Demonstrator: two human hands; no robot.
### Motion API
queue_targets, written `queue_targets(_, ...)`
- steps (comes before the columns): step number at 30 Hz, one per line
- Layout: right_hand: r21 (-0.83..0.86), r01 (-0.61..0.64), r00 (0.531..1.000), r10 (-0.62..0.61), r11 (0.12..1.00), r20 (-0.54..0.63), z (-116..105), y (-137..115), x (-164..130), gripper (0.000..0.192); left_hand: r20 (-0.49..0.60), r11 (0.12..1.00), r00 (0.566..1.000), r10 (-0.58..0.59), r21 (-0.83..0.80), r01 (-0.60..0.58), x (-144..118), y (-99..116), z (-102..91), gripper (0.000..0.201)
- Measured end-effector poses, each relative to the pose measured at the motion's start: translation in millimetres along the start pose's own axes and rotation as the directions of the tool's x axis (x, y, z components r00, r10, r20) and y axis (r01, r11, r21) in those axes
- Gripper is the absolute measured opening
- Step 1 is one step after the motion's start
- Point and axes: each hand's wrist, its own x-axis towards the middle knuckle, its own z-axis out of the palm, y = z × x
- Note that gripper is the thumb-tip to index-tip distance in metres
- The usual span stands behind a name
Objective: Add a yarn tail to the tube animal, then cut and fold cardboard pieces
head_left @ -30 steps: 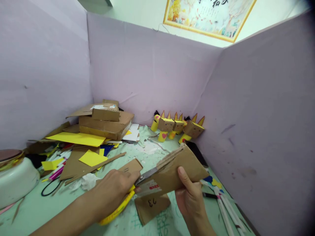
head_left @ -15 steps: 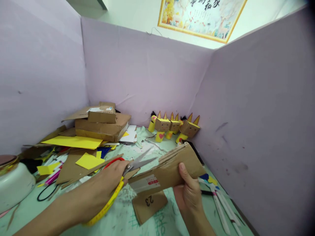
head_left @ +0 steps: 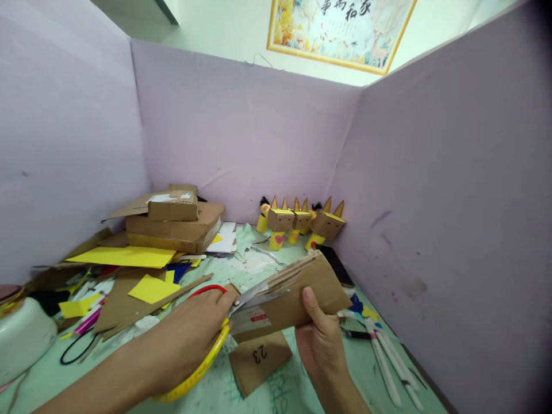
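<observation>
Brown corrugated cardboard piece with a white and red label sits up off the table near the bottom middle of the view, pinched in the right hand, thumb pressed on its front face and the other fingers tucked behind it, so that hand is clamped on the cardboard. Left hand is closed around the handles of the scissors with one red and one yellow loop, and the steel blades are a little apart with the cardboard's left edge sitting between them. Right underneath, flat on the pale green table, lies a small brown cardboard scrap marked 23. Over on the left there's a stack of flattened brown boxes sitting on a big yellow paper sheet, plus a smaller yellow paper square and a white bowl at the edge of view. At the back, against the lilac partition wall, stands a row of little cardboard-headed figures with yellow bodies and pointy ears. White marker pens lie on the table to the right of the right hand, and a dark flat phone-like slab lies just beyond the cardboard.
</observation>
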Motion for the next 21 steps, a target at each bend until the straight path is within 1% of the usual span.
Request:
queue_targets(3,-0.087,0.055,0.998,-0.055,0.995,0.007,-4,1,1,0.062,-0.005,0.995,1.0,-0.012,0.096,0.012,3,-1,-0.8,0.029)
queue_targets(5,-0.144,0.078,0.997,-0.077,0.986,0.015,-6,2,0,0.06,-0.005,0.992,1.0,-0.014,0.124,0.015,3,0,-4.5,0.03)
queue_targets(7,-0.151,0.072,0.997,-0.069,0.986,0.021,-6,2,-1,0.061,0.028,0.996,1.0,0.012,0.084,-0.015,2,3,-9.7,0.029)
queue_targets(10,-0.087,0.029,0.999,-0.027,0.996,0.025,-4,3,-3,0.065,0.091,0.997,0.994,0.068,-0.038,-0.064,1,8,-14.9,0.026)
queue_targets(12,-0.043,-0.003,0.999,0.004,0.999,0.036,-2,4,-5,0.068,0.071,0.995,0.994,0.078,-0.068,-0.073,3,10,-13.7,0.025)
queue_targets(14,-0.034,-0.012,0.999,0.013,0.999,0.04,-2,6,-7,0.067,0.027,0.996,0.997,0.073,-0.051,-0.071,6,10,-9.2,0.024)
queue_targets(18,-0.065,-0.001,0.999,0.004,0.998,0.039,-3,6,-7,0.058,-0.018,0.997,0.997,0.072,0.011,-0.072,10,8,-0.4,0.021)
queue_targets(21,-0.035,0.031,0.999,-0.029,0.999,0.046,-2,1,-4,0.056,-0.031,0.996,0.997,0.071,0.048,-0.07,10,4,1.1,0.024)
